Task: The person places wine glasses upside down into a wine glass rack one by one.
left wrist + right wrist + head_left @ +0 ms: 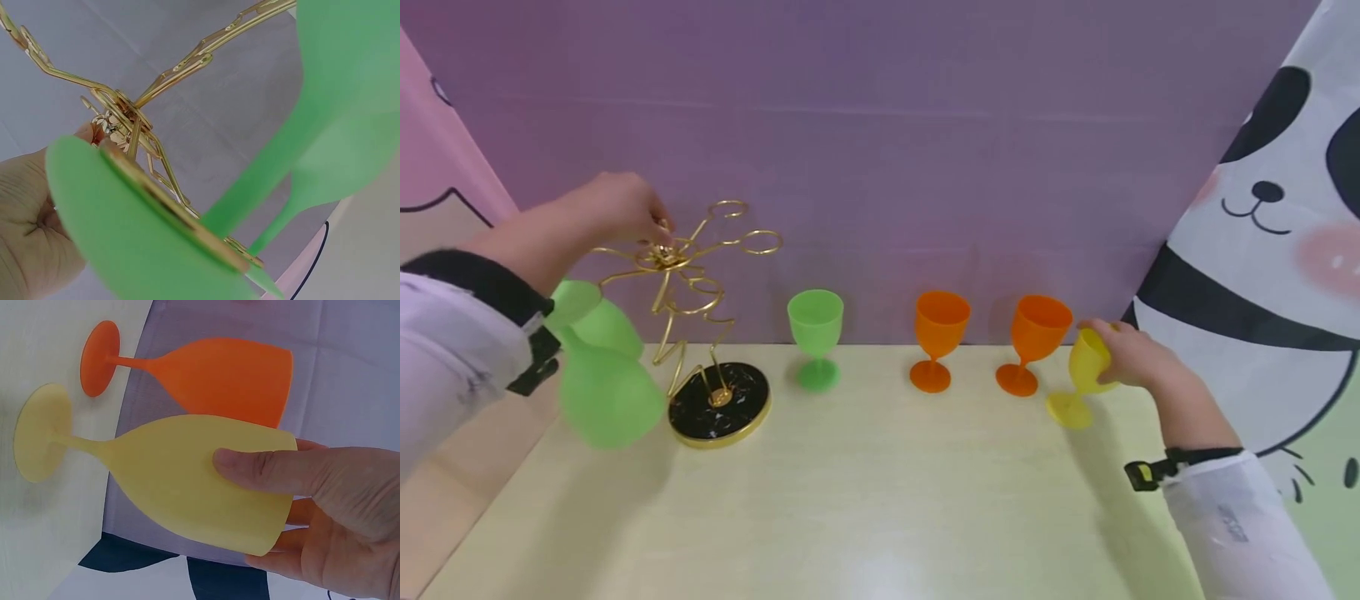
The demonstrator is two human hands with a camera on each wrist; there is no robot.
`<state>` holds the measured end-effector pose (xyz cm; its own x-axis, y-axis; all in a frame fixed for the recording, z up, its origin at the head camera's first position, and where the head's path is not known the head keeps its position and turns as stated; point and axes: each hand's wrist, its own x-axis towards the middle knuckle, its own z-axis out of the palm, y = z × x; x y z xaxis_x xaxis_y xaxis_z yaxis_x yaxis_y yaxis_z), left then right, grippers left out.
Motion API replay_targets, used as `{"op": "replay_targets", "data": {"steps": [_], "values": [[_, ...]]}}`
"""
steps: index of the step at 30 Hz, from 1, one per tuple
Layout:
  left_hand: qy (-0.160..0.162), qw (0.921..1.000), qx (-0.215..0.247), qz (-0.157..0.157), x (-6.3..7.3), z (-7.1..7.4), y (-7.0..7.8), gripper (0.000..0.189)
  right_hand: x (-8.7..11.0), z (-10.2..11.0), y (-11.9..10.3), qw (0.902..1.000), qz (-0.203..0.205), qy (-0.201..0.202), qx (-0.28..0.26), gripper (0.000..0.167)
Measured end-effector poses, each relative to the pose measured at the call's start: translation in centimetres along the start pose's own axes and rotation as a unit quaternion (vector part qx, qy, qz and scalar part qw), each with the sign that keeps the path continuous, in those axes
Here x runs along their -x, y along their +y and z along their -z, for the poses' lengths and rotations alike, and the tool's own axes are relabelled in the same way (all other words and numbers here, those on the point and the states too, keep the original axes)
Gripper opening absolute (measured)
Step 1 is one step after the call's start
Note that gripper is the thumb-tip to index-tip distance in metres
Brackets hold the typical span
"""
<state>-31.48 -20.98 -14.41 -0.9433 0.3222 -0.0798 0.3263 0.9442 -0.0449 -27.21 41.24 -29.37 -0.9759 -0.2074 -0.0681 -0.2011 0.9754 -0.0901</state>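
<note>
My left hand (625,208) pinches the top of a gold wire goblet rack (667,257), which stands on a round black base (715,417) with a gold rim. Two green goblets (613,396) hang upside down on the rack's left side, close under my left wrist; the left wrist view shows a green foot (125,219) resting over a gold loop. At the right, my right hand (1131,358) grips a yellow goblet (187,481) around its bowl, thumb on the near side. The yellow goblet is upright; whether its foot touches the table cannot be told.
Along the table's (865,483) back edge stand a green goblet (816,321) and two orange ones, a left orange goblet (942,321) and a right orange goblet (1040,329) beside the yellow one. Behind hangs a purple cloth (880,167); a panda-print cloth (1262,275) hangs at right.
</note>
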Motion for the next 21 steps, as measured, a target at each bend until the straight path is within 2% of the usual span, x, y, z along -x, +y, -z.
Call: {"op": "replay_targets", "data": {"steps": [12,21], "values": [[-0.003,1.0,-0.003,0.005,0.0,0.0,0.6,0.034,-0.1,0.6,0.3,0.9994,-0.026,-0.016,-0.013,0.079],[-0.007,1.0,-0.004,0.004,-0.2,0.0,0.4,0.035,1.4,2.9,0.1,0.9996,-0.007,0.016,0.02,0.078]]}}
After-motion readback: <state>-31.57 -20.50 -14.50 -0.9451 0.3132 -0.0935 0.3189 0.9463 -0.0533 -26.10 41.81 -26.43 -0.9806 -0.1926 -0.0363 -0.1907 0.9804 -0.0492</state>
